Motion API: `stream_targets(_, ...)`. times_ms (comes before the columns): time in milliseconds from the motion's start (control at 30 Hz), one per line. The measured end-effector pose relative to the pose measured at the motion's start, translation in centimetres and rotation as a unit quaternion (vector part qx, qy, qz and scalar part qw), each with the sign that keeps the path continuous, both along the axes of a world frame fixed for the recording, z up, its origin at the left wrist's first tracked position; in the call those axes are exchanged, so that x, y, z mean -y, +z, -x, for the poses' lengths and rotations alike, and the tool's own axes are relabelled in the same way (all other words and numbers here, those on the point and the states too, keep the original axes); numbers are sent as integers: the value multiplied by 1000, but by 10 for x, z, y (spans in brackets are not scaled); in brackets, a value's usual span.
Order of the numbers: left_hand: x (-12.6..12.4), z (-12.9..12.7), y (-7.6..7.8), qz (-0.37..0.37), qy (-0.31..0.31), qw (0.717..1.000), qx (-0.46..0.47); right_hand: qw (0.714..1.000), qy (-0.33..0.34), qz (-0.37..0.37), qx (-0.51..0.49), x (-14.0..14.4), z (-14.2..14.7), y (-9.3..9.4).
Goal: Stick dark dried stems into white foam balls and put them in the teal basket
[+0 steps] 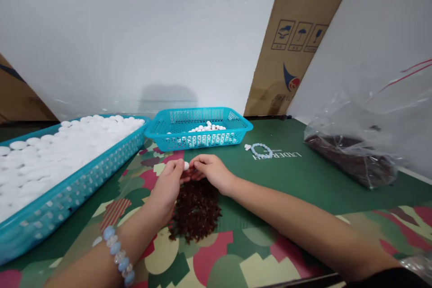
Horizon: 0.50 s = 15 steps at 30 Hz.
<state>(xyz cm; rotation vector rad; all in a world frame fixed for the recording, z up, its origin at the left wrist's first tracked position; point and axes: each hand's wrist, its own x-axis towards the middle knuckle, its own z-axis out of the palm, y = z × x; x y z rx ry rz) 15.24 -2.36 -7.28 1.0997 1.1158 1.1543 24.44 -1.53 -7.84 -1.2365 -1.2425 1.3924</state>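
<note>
A small white egg-shaped ball [186, 166] is pinched between the thumb and fingers of my left hand [168, 187]. Close beside it, my right hand [213, 172] has its thumb and fingers pressed together; whatever lies between them is too small to make out. Below both hands sits a loose pile of dark reddish-brown small pieces [198, 213] on the table covering. Just beyond my hands stands a blue perforated basket [202, 141], with a small heap of white balls [208, 128] inside.
On the left, a larger blue basket [84, 186] is filled with white egg-shaped balls [67, 155]. A pale blue bead bracelet [261, 150] lies right of the middle basket. Farther right rests a clear plastic bag [357, 157] with dark brown contents. Cardboard [297, 40] leans behind.
</note>
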Motion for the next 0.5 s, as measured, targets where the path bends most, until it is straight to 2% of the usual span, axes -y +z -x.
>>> stream_targets(67, 1, 0, 2, 12, -6, 1000, 7, 1000, -5, 1, -17, 3, 0, 0)
stream_targets(167, 5, 9, 7, 20, 19, 1000, 15, 998, -34, -16, -51, 9, -3, 2)
stream_targets(333, 28, 54, 14, 32, 81, 996, 8, 984, -106, -69, -123, 38, -30, 4)
stream_targets(367, 35, 63, 13, 42, 124, 991, -15, 983, -104, -67, -136, 45, -35, 4)
stream_targets(433, 49, 74, 9, 85, 101, 990, -46, 983, -76, -48, -158, 59, -40, 1)
stream_targets(500, 60, 75, 5, 114, 48, 990, -65, 984, -34, -20, -174, 68, -39, -2)
